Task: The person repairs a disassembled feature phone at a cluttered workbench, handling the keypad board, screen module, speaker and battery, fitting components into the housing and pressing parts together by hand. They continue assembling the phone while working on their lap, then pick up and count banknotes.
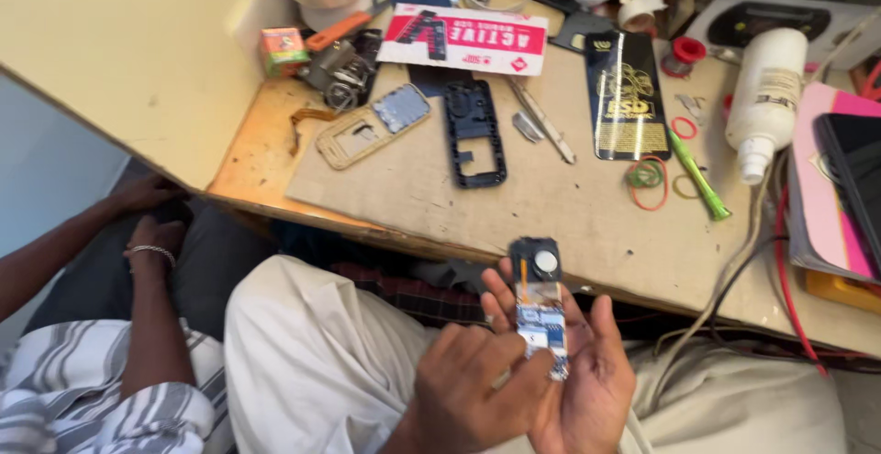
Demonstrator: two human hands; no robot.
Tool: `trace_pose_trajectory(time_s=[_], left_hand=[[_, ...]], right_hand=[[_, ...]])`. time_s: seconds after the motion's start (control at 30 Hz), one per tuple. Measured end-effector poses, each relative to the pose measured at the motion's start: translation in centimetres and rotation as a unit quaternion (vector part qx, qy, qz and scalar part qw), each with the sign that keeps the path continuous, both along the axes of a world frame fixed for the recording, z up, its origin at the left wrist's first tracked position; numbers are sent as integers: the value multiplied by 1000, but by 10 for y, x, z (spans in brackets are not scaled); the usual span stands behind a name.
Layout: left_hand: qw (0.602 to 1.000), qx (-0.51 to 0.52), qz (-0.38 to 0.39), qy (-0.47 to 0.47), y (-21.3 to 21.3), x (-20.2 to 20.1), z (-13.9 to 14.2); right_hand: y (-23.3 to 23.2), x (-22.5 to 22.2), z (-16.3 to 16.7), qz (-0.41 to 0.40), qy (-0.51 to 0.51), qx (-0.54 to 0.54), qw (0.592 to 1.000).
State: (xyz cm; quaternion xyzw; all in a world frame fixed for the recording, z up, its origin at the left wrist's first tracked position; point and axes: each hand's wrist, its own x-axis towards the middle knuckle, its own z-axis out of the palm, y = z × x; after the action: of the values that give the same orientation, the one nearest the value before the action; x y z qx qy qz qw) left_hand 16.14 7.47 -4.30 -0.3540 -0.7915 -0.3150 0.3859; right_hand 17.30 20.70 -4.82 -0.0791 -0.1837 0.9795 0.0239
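Note:
A small phone circuit board (539,302) with a black top part and a round silver disc lies upright in my right hand (592,381), which is palm up below the table edge. My left hand (473,385) reaches over from the left, and its fingertips press on the lower part of the board. Both hands hover above my lap in white trousers (312,353).
On the cardboard-covered table (551,206) lie a gold phone frame (353,137), a keypad (401,108), a black phone housing (474,133), tweezers (543,123), a black-and-gold pouch (627,96), rubber bands (648,181), a green tool (697,179) and a white bottle (766,96). Another person's arms (151,252) rest at left.

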Motion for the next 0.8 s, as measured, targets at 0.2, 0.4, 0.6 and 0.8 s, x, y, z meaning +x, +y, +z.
trace_pose_trajectory(time_s=[0.2,0.4,0.6,0.8], left_hand=[[997,-17,-48,-65,-9,8,14],[997,-5,-57,-52,-17,-1,26],[952,228,62,-193,-16,-60,46],[918,1,301,-257,20,-157,61]], right_hand=[[14,-3,-7,77,50,-61,994],[20,-7,4,97,107,-127,981],[47,-42,42,27,114,-163,980],[75,-87,48,-7,124,-67,990]])
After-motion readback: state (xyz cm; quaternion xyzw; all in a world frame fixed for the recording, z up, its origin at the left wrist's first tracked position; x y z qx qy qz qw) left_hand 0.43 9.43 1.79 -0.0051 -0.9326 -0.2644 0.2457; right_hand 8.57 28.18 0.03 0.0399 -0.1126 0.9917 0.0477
